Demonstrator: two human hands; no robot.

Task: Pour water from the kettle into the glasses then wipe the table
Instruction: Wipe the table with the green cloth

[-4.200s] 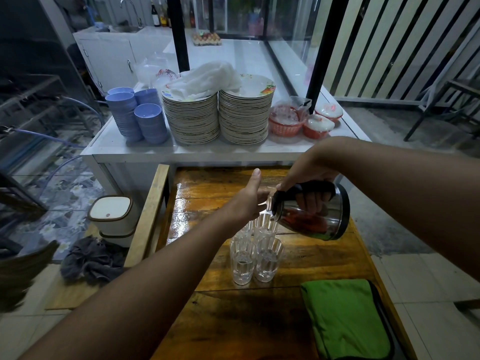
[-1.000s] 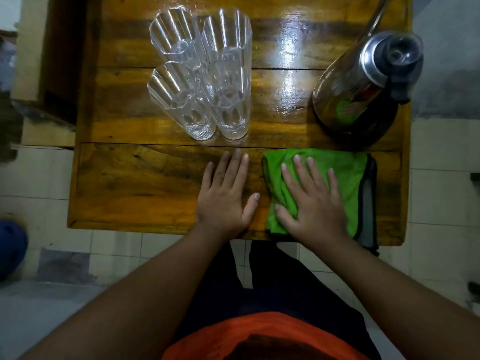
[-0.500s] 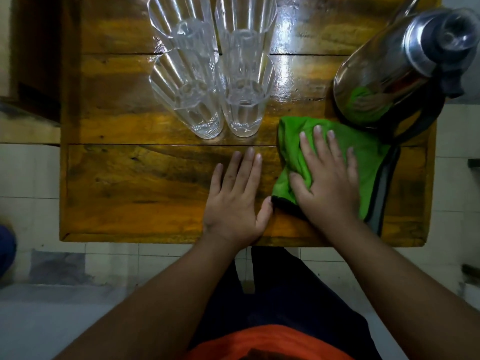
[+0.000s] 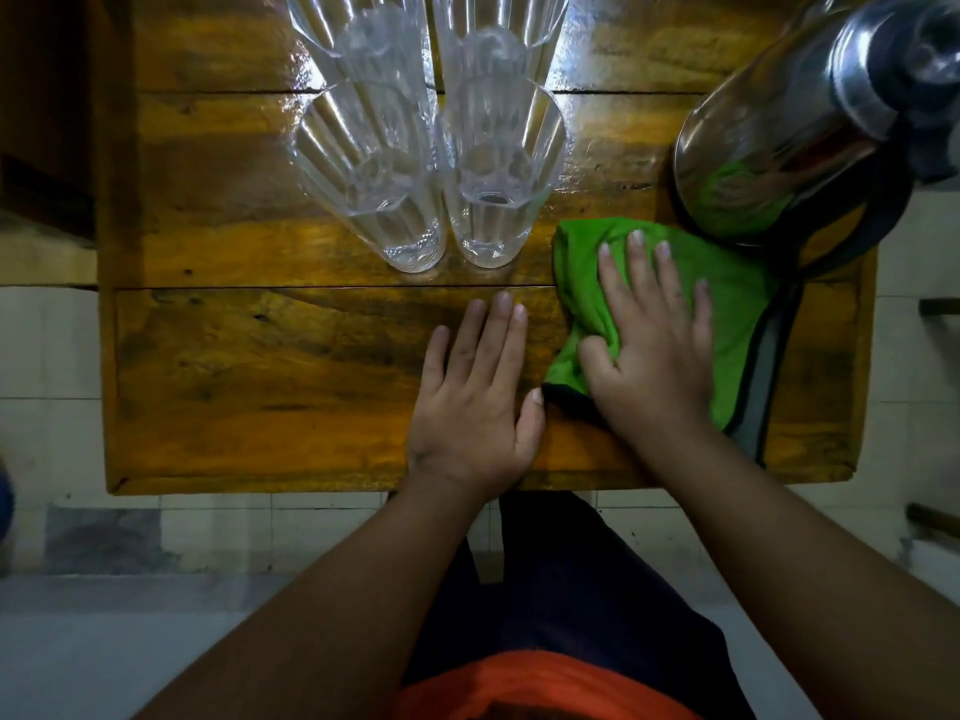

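Note:
Several clear ribbed glasses (image 4: 431,163) stand bunched together at the far middle of the wooden table (image 4: 260,366), with a little water in their bottoms. The steel kettle (image 4: 810,116) stands upright at the far right corner. A green cloth (image 4: 727,293) with a grey-black edge lies just in front of the kettle. My right hand (image 4: 649,345) presses flat on the cloth, fingers spread. My left hand (image 4: 478,402) lies flat on bare wood just left of the cloth, its thumb touching the cloth's near corner.
The table's near edge (image 4: 311,483) runs right in front of my body. Pale floor tiles (image 4: 52,345) show to the left and right of the table. A wooden ledge (image 4: 41,148) borders the table's left side.
Four seconds ago my right hand was pouring from the kettle into the glasses. Since then the kettle was set down, and my right hand has slid the cloth forward toward it.

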